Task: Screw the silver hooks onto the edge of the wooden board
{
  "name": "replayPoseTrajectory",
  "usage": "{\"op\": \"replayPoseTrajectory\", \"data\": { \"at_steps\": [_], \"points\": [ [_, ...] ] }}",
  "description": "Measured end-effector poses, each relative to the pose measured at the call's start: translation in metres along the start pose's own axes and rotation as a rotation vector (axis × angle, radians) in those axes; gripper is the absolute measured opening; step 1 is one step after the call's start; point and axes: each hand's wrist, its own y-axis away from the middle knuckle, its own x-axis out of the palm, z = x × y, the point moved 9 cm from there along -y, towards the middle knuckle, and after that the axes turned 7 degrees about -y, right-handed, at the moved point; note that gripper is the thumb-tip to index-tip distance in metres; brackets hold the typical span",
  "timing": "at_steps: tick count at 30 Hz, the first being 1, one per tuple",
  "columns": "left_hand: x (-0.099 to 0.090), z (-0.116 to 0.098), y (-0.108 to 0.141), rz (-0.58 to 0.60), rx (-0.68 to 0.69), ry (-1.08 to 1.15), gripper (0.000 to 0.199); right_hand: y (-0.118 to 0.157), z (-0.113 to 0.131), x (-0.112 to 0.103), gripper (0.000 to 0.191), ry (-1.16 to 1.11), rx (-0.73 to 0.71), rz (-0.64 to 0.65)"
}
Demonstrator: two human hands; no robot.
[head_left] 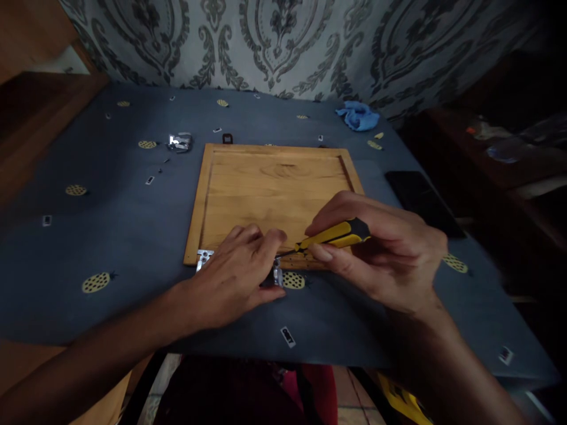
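Your right hand (pixel 381 254) has its fingers closed around the front of the screwdriver (pixel 334 234), the shaft lying at a low slant. Your left hand (pixel 241 268) bears on the near edge of the wooden board (pixel 274 189), thumb and forefinger parted about the metal fitting (pixel 277 274); can't tell whether they grip it. Board lies flat on the worktop (pixel 119 236), fitting at its near edge.

Risks, as judged:
1. Slip: tip ends beside your left forefinger. With so flat a shaft, a skid could jab you or scratch the wood. Screw seat not visible.
2. Shift: if your left hand eases, the fitting could turn out of line.
3. Loss: the small dark bits (pixel 160 170), possibly screws, lie loose near the spare metal piece (pixel 179 141); a sleeve or knock could scatter them.
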Motion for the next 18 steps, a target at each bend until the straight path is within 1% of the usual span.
{"op": "replayPoseTrajectory", "data": {
  "at_steps": [2,4,8,13,15,18],
  "points": [
    [0.001,0.001,0.0,0.003,-0.007,0.002,0.057,0.001,-0.001,0.0,0.012,-0.016,0.016,0.025],
    [0.001,0.002,-0.001,-0.002,-0.01,0.004,0.057,0.002,-0.005,0.001,0.012,-0.048,0.064,0.034],
    [0.001,0.002,-0.001,0.0,-0.009,0.008,0.053,0.003,-0.01,0.004,0.011,-0.17,0.157,0.057],
    [-0.002,0.002,-0.001,0.002,-0.028,0.016,0.05,0.003,-0.017,0.005,0.012,-0.226,0.275,0.094],
    [-0.002,0.001,-0.001,0.012,-0.028,0.01,0.049,0.003,-0.018,0.005,0.014,-0.263,0.293,0.14],
    [-0.001,0.001,-0.001,0.023,-0.028,0.001,0.05,0.002,-0.017,0.004,0.015,-0.268,0.243,0.204]
  ]
}}
